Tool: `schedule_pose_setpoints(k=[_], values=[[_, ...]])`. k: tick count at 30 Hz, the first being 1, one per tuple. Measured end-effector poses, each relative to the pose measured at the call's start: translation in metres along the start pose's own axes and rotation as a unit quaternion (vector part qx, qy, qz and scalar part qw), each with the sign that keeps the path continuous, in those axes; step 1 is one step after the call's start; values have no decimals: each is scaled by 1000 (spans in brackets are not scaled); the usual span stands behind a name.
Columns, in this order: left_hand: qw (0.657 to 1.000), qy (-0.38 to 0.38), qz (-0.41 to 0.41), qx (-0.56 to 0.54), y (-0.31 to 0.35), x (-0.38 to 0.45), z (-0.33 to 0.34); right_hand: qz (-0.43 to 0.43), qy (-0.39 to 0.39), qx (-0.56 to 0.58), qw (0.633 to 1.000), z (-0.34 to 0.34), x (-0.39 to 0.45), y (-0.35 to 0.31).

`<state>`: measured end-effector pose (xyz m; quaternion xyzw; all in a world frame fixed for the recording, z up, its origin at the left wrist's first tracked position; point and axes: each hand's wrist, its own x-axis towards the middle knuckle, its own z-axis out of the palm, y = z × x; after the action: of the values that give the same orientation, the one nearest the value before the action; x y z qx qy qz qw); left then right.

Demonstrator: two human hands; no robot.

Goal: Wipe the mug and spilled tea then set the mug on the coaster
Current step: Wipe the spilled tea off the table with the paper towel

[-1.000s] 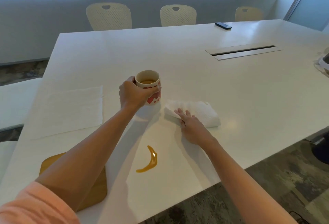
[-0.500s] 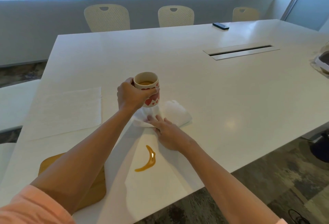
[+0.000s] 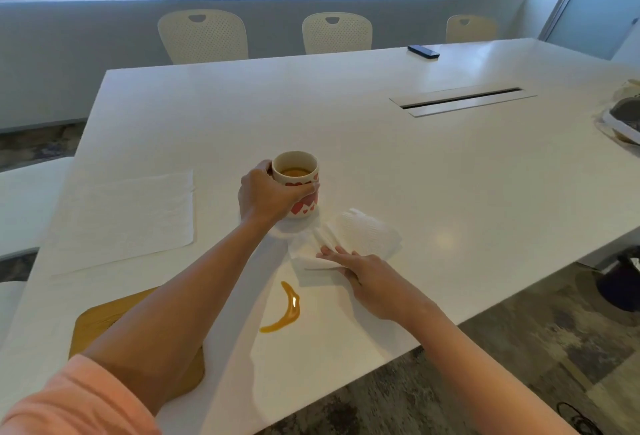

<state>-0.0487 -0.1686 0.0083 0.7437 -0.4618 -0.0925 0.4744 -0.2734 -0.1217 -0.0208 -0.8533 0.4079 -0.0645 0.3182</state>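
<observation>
the left hand (image 3: pixel 268 197) is wrapped around the mug (image 3: pixel 299 185), fingers curled on its side, and seems to hold it a little above the table (image 3: pixel 346 130), though i cannot tell this for sure. the right hand (image 3: pixel 367 277) lies flat with straight fingers on a white napkin (image 3: pixel 349 240), pressing it against the table just beside and in front of the mug.

the mug is upright, its long axis vertical and its mouth pointing up. tea is inside it, so a tilt while the bottom is wiped could, i think, pour more tea on the table. the handle is hidden, so i cannot say where it points.

the spill (image 3: pixel 284 310) is a curved amber streak nearer to the person, apart from the napkin and not yet wiped. its long axis runs from the upper end near the napkin down toward the left. if the napkin is pushed too fast, it may smear the tea and not soak it. the left forearm passes close beside the spill and might touch it.

the coaster (image 3: pixel 100 324) is a brown board at the near left corner, partly under the left arm. a second napkin (image 3: pixel 128 213) lies flat to the left of the mug.
</observation>
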Motion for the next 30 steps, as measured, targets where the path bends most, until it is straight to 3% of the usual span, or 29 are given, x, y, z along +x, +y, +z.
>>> schedule_pose_setpoints(k=[14, 22, 30], values=[[999, -29, -13, 10, -4, -9, -1, 14, 19, 22, 999, 1, -7, -2], [992, -101, -69, 6, 4, -9, -20, 43, 98, 7, 994, 24, -9, -24], [987, -61, -146, -26, 9, -26, -58, 23, 50, 0, 998, 44, -12, -65]])
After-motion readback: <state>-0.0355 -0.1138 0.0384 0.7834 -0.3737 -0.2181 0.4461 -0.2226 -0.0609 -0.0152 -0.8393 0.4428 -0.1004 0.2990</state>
